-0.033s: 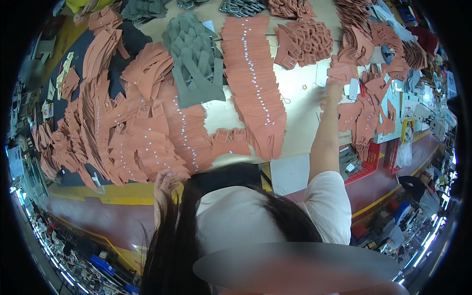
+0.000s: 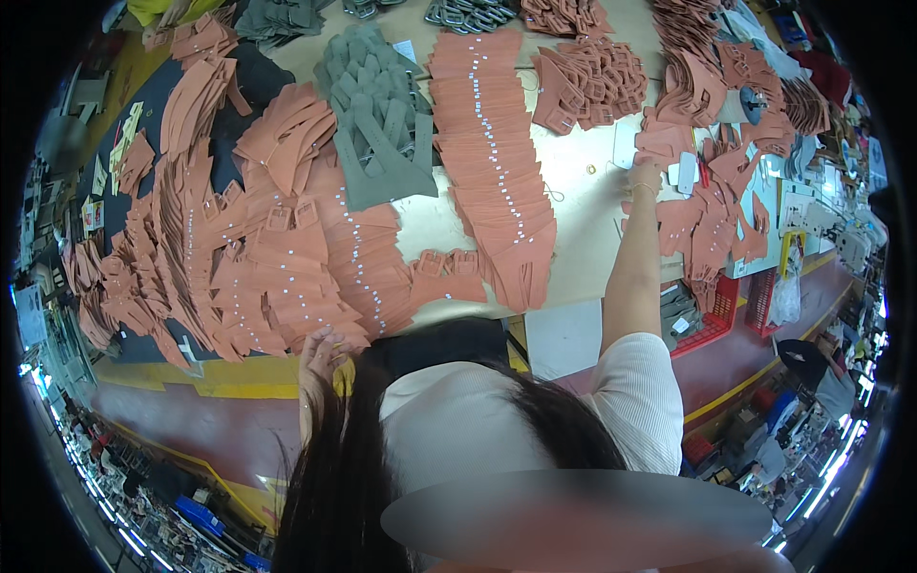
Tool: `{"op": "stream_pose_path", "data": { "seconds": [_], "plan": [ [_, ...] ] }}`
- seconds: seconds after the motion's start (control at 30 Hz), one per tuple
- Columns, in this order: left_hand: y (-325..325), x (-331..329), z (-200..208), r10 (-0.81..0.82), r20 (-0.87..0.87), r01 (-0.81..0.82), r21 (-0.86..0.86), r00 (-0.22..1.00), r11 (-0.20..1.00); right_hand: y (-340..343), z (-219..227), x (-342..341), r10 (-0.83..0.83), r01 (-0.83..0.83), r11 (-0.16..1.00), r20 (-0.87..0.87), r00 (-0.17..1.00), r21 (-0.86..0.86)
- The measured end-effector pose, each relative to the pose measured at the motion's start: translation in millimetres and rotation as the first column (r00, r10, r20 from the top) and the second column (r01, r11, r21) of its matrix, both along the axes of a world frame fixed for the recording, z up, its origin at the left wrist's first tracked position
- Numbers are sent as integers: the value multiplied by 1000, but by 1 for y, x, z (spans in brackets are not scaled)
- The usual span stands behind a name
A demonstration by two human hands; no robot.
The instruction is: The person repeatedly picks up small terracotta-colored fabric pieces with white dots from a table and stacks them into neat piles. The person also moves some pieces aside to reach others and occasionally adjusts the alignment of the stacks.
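My left hand is at the table's front edge, its fingers loosely bent and apart, by the lower end of a fanned row of salmon-coloured cut pieces with small white labels. Nothing shows between those fingers. My right arm reaches forward over the table. My right hand is down beside salmon pieces at the right, near a small white object; its fingers are too small and hidden to read. A long labelled row of salmon pieces lies between the hands. Close to its lower left is a salmon piece with two square buckles.
Grey-green strapped pieces are piled at mid-table. Salmon buckled straps are heaped beyond my right hand. A red crate stands below the table's right side. Another person's hand shows at the far left.
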State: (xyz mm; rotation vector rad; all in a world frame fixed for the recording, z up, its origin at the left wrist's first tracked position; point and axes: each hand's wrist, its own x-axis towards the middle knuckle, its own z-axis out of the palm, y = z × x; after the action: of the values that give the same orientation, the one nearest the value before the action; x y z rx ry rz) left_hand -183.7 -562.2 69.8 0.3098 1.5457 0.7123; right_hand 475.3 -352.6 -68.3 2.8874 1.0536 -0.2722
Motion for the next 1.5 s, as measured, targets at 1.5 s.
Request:
{"op": "stream_pose_path", "data": {
  "seconds": [1.5],
  "plan": [
    [-29, -101, 3, 190, 213, -208, 67, 958, 976, -20, 81, -509, 819, -427, 566, -542, 188, 706]
  ]
}}
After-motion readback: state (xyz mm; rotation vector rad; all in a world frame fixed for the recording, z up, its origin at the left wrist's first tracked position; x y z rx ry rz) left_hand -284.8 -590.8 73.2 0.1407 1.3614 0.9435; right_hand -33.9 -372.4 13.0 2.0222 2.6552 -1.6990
